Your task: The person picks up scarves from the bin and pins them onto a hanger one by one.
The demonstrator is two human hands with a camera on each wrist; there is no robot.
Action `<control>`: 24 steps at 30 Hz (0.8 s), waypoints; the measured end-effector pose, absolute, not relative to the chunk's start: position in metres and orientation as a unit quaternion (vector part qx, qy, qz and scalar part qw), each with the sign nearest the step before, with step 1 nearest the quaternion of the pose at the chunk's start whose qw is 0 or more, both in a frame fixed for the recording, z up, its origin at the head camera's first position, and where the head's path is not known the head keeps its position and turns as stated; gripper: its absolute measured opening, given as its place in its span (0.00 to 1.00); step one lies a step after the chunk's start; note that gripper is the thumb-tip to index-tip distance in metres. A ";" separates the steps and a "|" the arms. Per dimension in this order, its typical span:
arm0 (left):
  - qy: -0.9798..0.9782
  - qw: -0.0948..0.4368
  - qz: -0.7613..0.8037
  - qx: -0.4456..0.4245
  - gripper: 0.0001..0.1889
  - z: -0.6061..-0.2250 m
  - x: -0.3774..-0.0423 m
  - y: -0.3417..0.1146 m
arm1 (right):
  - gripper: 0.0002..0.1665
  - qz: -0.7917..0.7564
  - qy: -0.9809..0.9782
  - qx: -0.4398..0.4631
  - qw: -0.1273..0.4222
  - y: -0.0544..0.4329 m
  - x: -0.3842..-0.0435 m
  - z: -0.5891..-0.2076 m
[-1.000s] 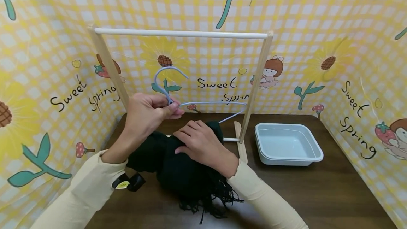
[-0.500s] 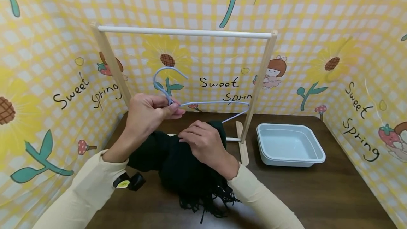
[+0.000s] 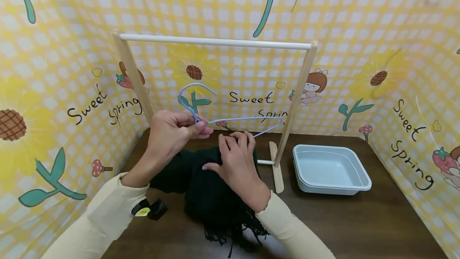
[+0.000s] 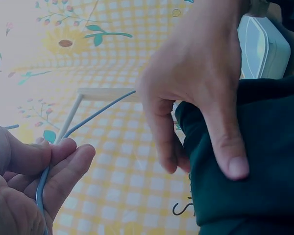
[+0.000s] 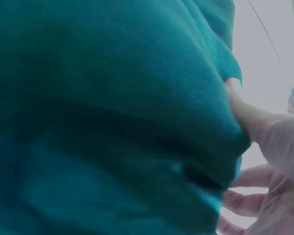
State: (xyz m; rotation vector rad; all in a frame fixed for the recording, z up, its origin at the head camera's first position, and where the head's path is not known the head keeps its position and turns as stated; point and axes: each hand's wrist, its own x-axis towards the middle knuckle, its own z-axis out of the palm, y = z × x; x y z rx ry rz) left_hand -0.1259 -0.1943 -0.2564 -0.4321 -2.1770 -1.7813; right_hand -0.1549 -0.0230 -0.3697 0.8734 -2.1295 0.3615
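"Sweet Spring" backdrop (image 3: pixel 237 69) behind hanger (image 3: pixel 244 118)

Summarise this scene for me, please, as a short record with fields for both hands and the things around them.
Left hand: pinches the blue hanger just below its hook
Right hand: holds the dark cloth near its upper edge
Cloth detail: black fringe at the near end
Hanger hook: off the rack's top bar
Container: pale blue basin, on the table, right of the rack
Backdrop: yellow-and-white checked sheet
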 end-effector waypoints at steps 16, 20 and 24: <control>-0.762 0.106 -0.626 -0.129 0.07 -0.263 -0.130 -0.188 | 0.03 0.316 -0.776 0.365 0.406 -0.030 -0.156 -0.377; -0.760 0.092 -0.632 -0.118 0.08 -0.262 -0.131 -0.184 | 0.04 0.351 -0.760 0.324 0.440 -0.034 -0.157 -0.376; -0.748 0.081 -0.650 -0.110 0.09 -0.262 -0.132 -0.182 | 0.04 0.386 -0.750 0.290 0.451 -0.039 -0.159 -0.371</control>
